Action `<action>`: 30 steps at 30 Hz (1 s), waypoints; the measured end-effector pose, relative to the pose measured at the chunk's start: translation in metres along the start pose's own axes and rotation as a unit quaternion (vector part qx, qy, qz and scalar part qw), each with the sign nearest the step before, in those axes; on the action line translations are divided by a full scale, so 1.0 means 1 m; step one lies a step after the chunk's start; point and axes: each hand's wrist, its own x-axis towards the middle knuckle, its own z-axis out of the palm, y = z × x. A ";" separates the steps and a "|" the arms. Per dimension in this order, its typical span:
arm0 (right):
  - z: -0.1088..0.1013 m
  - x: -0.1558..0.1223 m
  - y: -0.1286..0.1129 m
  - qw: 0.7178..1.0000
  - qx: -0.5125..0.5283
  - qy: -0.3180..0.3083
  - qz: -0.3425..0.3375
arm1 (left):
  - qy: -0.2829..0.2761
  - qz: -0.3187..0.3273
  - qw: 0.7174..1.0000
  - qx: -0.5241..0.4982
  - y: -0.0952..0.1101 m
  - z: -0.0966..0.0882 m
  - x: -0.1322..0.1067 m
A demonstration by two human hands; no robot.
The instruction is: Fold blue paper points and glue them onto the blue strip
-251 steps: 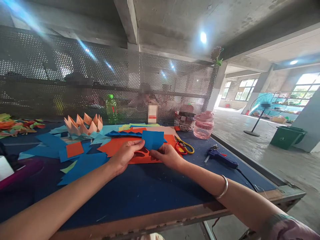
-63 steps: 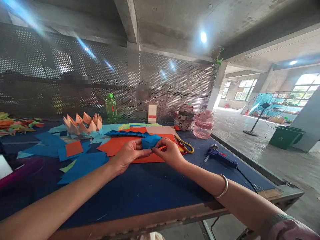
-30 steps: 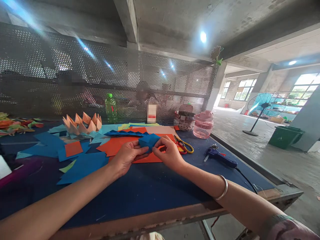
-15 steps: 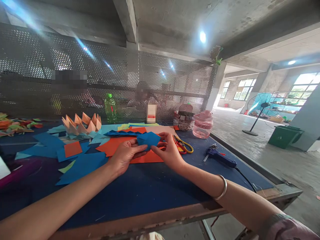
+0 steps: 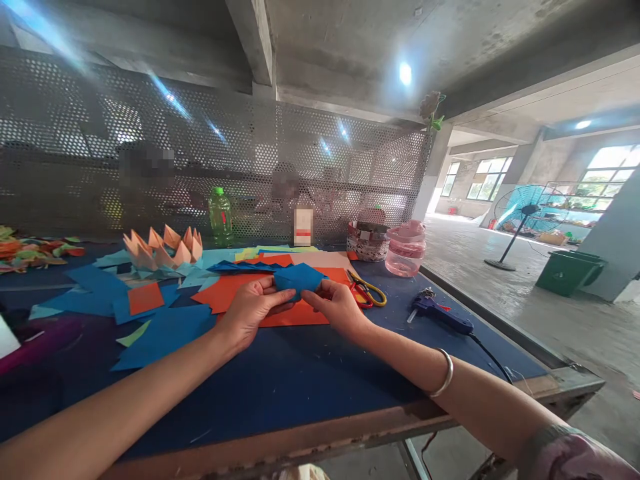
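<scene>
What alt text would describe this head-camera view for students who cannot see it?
The left hand and right hand hold a folded blue paper piece above orange paper on a navy table, beside scissors and a blue glue gun.

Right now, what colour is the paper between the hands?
The paper is blue; the head view shows it best.

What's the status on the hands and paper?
Left hand and right hand pinching folded blue paper piece. Over orange paper sheet. Red-and-yellow-handled scissors right of right hand.
</scene>
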 end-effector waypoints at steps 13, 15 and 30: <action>-0.002 0.005 0.008 0.998 -0.038 -0.008 -0.042 | -0.001 -0.025 1.000 -0.016 -0.001 -0.004 0.005; -0.002 0.005 0.009 0.998 -0.043 -0.011 -0.047 | 0.001 -0.025 1.000 -0.014 0.000 -0.004 0.005; 0.000 -0.002 -0.001 0.999 -0.031 -0.022 -0.009 | -0.015 0.001 1.000 0.023 0.003 0.000 -0.001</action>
